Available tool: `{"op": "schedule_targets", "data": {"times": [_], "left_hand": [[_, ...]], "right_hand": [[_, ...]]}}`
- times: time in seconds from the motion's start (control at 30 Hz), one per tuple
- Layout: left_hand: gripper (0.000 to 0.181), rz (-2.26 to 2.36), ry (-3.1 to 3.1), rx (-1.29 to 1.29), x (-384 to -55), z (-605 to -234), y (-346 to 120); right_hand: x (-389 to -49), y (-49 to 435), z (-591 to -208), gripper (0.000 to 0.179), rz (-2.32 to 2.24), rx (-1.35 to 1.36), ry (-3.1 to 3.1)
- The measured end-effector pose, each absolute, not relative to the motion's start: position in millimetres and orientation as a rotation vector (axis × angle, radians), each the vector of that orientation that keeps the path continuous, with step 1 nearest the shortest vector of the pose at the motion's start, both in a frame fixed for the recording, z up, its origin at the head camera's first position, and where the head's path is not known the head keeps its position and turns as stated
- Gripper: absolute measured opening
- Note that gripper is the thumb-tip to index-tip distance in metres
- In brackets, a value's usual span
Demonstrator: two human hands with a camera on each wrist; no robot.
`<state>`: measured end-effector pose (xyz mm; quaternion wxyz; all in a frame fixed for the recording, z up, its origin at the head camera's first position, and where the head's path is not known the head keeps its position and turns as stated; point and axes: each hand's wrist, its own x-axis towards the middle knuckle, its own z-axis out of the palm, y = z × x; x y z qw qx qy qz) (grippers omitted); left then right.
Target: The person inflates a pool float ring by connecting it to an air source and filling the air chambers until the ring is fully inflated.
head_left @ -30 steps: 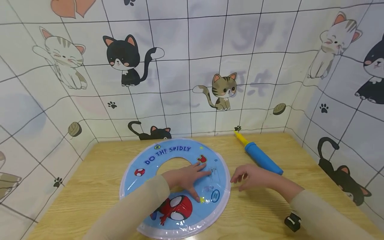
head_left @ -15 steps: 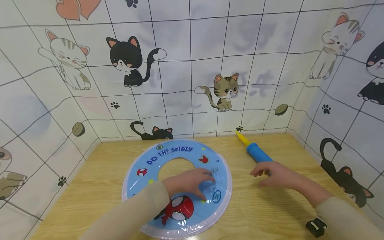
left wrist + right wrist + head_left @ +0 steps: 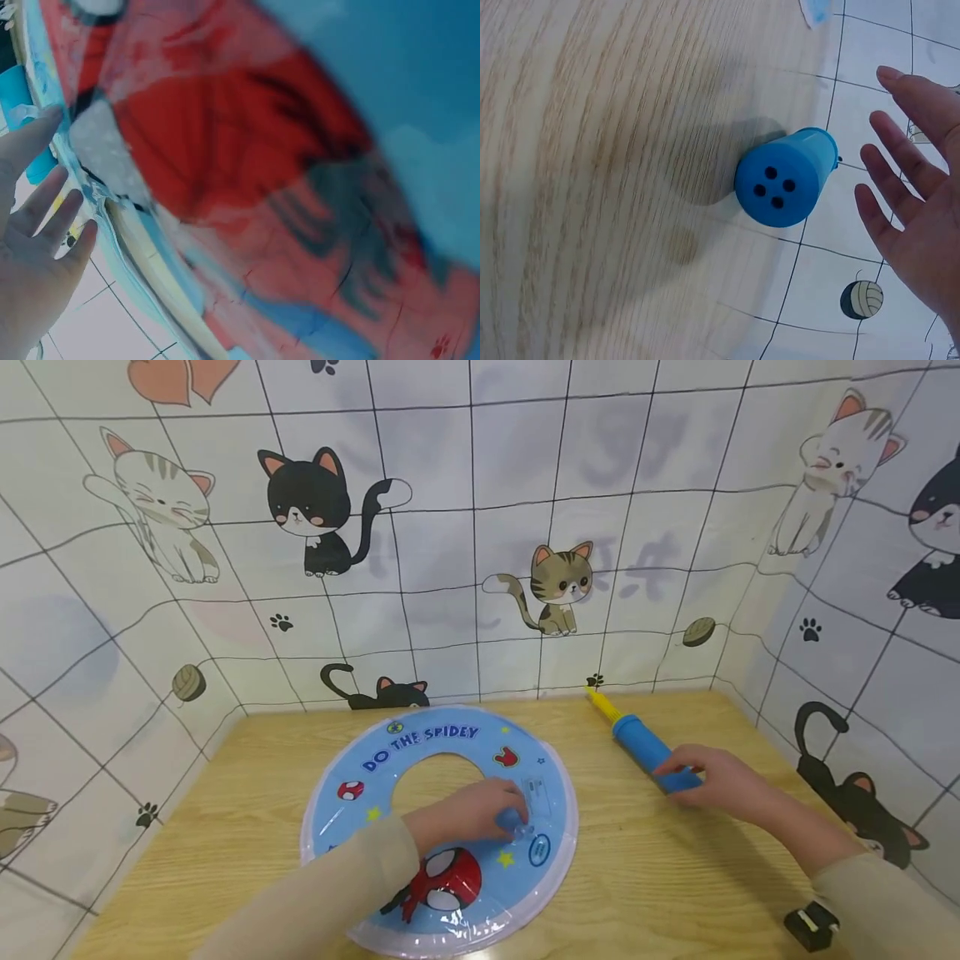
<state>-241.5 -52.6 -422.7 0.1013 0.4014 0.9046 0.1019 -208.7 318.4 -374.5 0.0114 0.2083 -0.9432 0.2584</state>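
A flat, round blue swim ring (image 3: 536, 760) with cartoon prints lies on the table. Over its right side is my left hand (image 3: 480, 810), thumb and fingers bent around a small clear valve (image 3: 522, 832). In the left wrist view, that hand's (image 3: 37, 240) thumb and fingers stand apart, the thumb tip beside the valve. To the right lies a blue hand pump (image 3: 641, 743) with a yellow nozzle pointing at the back wall. My right hand (image 3: 712, 781) hovers over the pump's near end; in the right wrist view, its fingers (image 3: 904, 154) are spread, apart from the holed end cap.
The wooden table (image 3: 247, 793) meets a white tiled wall covering (image 3: 442, 552) with cat prints at the back and sides. A small black box (image 3: 812, 927) sits by my right sleeve.
My left hand has gone from lying spread on the ring to bending its fingers around the valve. My right hand has moved right, from beside the ring's edge to over the pump.
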Motion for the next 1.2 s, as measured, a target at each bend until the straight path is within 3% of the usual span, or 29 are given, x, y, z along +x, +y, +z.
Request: {"op": "schedule_targets", "data": {"times": [0.73,1.2], "left_hand": [[0.023,0.436,2.618,1.043,-243,-420,-50],[0.018,0.344,2.605,1.131,-246,-416,-60]], "right_hand": [[-221,343,-412,0.039,0.981,0.532,-3.013],[-225,343,-418,0.042,0.925,0.521,-3.104]]}}
